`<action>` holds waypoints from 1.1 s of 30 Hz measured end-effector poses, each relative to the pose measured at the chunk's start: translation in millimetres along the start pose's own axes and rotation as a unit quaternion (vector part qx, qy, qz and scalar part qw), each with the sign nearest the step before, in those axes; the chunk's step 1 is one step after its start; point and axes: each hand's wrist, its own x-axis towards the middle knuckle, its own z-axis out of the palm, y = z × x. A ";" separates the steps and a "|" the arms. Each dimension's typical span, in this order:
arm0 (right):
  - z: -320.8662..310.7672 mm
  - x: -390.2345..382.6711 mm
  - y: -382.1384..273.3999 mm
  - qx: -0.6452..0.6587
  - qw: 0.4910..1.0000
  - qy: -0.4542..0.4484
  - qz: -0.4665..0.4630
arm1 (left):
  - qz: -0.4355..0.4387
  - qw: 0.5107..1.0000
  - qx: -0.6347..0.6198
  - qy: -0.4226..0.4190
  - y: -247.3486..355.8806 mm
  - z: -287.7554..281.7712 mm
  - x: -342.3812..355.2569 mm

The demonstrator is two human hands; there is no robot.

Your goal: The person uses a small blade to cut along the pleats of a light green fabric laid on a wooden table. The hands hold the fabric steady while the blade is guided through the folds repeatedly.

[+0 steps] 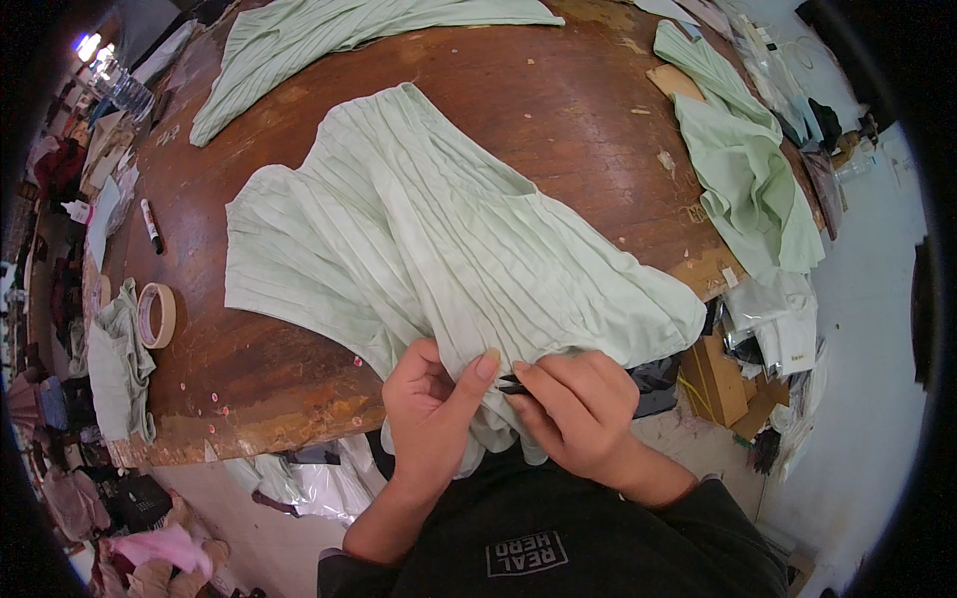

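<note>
The left hand [429,399] pinched a pale green garment [439,229], spread mostly beyond it. The right hand [583,409] gripped a small dark tool [511,386].

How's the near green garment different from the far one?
The near garment has the left hand and right hand on it; the far garment has none visible. The near garment hangs partly off the table; the far garment's visible part lies on top. Both look pale green and pleated.

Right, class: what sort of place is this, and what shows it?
Probably a garment workshop: a pale green pleated garment lies across a worn wooden table, with more green cloth at its far edge and a tape roll on the left.
</note>
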 end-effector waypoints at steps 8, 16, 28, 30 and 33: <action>2.1 -3.3 -0.7 -0.079 0.996 0.019 -0.042 | 0.011 1.000 0.018 0.004 0.5 1.3 -0.7; -3.6 -3.9 -0.4 -0.085 0.995 -0.008 -0.048 | 0.018 1.000 0.020 0.006 0.5 2.9 -1.6; -0.1 1.9 11.7 0.052 0.998 -0.035 -0.018 | -0.011 0.999 0.052 -0.001 4.0 1.9 -2.0; 4.7 2.0 16.4 0.038 0.998 -0.014 -0.039 | -0.014 0.998 0.065 0.000 4.6 1.9 -1.4; 8.7 -0.7 20.7 0.019 0.998 -0.004 -0.064 | -0.017 0.997 0.075 -0.001 4.3 3.3 -2.1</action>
